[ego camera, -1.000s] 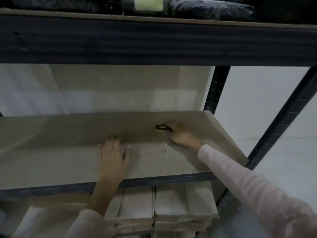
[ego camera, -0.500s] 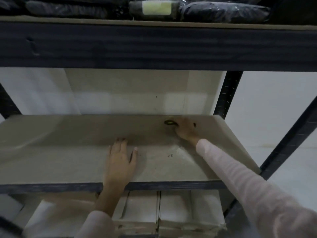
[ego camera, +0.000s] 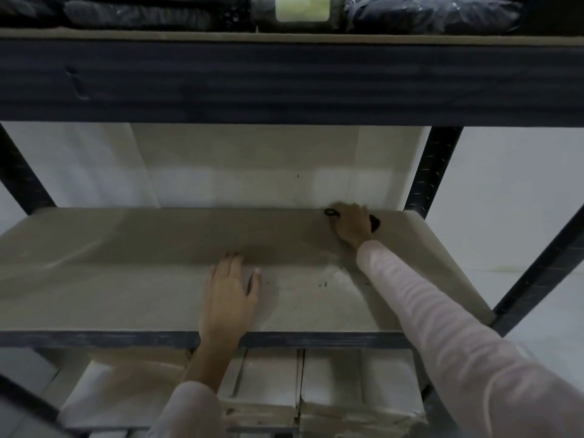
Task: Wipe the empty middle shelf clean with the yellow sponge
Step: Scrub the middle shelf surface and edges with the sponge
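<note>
The middle shelf [ego camera: 126,279] is a bare beige board in a dark metal rack. My right hand [ego camera: 352,224] reaches to its back right corner against the wall and grips the sponge [ego camera: 374,223]. Only dark edges of the sponge show on either side of the hand; its yellow is hidden. My left hand [ego camera: 229,295] lies flat on the shelf near the front edge, fingers straight and spread, holding nothing. Small dark specks [ego camera: 323,284] lie on the board between the two hands.
The upper shelf beam [ego camera: 284,80] hangs low overhead with dark wrapped bundles [ego camera: 433,11] on top. Dark uprights [ego camera: 434,172] stand at the back right and front right [ego camera: 543,263]. Pale stacked boxes [ego camera: 331,387] fill the shelf below.
My right hand has slid the sponge away from me and rightward, from mid-shelf to the back right corner. The left hand stays flat in place. The view has shifted.
</note>
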